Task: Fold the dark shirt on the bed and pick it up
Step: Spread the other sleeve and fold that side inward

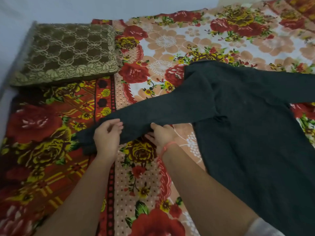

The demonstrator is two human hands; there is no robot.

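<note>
The dark shirt [247,125] lies spread flat on the flowered bed cover [170,40], its body at the right and one long sleeve stretched out to the left. My left hand [106,135] grips that sleeve near the cuff, fingers curled around the cloth. My right hand [161,133], with a red thread on the wrist, pinches the same sleeve further along, at its lower edge. The sleeve is lifted slightly between the two hands. The shirt's other sleeve runs off the right edge of the view.
A brown patterned cushion [66,51] lies at the bed's upper left corner. A pale wall [51,9] runs behind the bed and along its left side. Flowered cover shows in front of the hands and beyond the shirt.
</note>
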